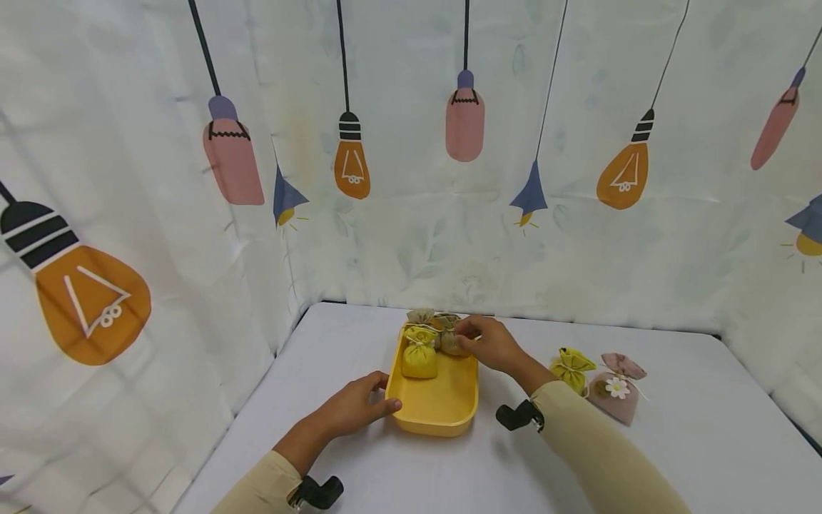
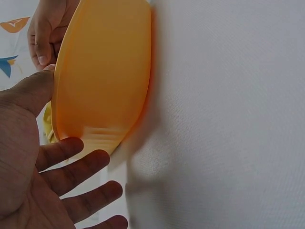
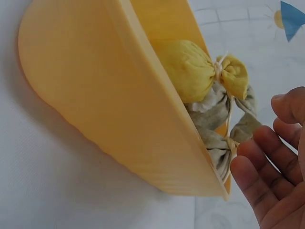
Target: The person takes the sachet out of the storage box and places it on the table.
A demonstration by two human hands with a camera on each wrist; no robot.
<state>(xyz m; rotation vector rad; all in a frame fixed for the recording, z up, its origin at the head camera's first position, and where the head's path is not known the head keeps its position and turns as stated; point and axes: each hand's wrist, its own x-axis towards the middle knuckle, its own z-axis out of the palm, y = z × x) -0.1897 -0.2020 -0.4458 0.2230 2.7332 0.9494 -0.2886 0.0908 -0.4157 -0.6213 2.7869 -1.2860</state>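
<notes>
Tied grey pouch (image 1: 447,343), creased, sits at 1 o'clock in the yellow tray (image 1: 442,400), my right hand (image 1: 491,343) by it, fingers loose, released. One more grey and one yellow pouch (image 1: 419,362) share that end; bare tray floor at 6. My left hand (image 1: 349,410), fingers spread, touches the rim at 8. Two pouches (image 1: 613,403), yellow-green and pink, lie outside at 3.

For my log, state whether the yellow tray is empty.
Not empty: the head view shows a yellow pouch and two grayish pouches in the yellow tray, toward its far end; near floor bare.
</notes>
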